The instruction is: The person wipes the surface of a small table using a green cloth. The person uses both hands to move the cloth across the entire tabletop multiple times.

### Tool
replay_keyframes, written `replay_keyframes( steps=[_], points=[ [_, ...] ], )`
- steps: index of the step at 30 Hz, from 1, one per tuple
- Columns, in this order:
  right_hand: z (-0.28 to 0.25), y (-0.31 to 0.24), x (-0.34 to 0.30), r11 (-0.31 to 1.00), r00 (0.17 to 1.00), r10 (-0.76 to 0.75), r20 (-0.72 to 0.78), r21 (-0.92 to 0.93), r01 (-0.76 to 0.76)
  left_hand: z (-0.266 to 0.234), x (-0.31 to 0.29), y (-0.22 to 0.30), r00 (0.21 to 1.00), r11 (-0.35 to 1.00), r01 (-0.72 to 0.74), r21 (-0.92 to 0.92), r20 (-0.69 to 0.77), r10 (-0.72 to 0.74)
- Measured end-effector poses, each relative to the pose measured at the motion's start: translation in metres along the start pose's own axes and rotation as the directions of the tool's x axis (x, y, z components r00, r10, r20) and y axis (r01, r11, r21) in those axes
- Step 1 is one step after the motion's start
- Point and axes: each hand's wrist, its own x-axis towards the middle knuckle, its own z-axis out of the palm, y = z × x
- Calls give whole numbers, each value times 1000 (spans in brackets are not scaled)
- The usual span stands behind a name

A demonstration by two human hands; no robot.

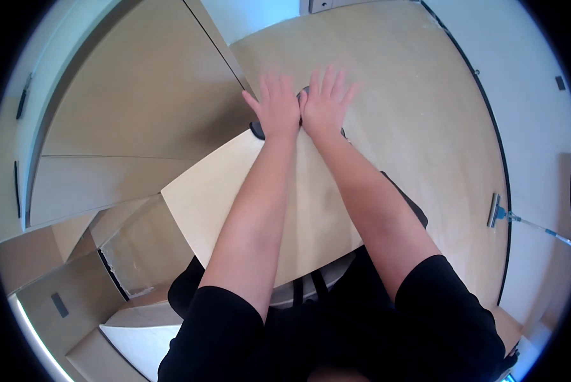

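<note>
Both of my arms reach straight forward over a light wood tabletop [202, 184]. My left hand [278, 111] is open, palm facing away or down, with fingers spread and nothing in it. Right beside it, my right hand [325, 108] is open as well, its fingers apart and slightly blurred. The two hands nearly touch at the thumbs, by the far edge of the tabletop. A dark curved piece [257, 130] sticks out at that edge beside my left wrist. Whether my palms touch anything cannot be made out.
Tall wood-coloured panels [139, 83] stand to the left. Pale wood-look floor [425, 114] stretches ahead and right, up to a white wall [533, 127] with a dark base strip. A squeegee-headed mop [496, 211] with a blue-and-white pole lies at the right.
</note>
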Motion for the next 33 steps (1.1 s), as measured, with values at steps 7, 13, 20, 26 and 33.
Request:
replay_keyframes(
  steps=[7,13,20,26,33],
  points=[
    [-18,-9,-105,972,986,-154,-63,168,163,-27,-103,-41,996,996,-80,-32,36,81],
    [-47,-55,-231,911,948,-318,-30,267,314,-79,-232,-104,990,1000,13,-11,140,-11],
    [-75,-97,-324,804,822,-565,78,275,527,-122,-360,-135,958,954,285,-89,8,-285],
    [-82,-130,-343,712,735,-675,64,318,626,-132,-396,-158,912,912,407,-56,-32,-409],
    [-71,-150,-311,650,661,-747,74,292,702,-122,-365,-179,883,883,467,33,-70,-465]
  ],
)
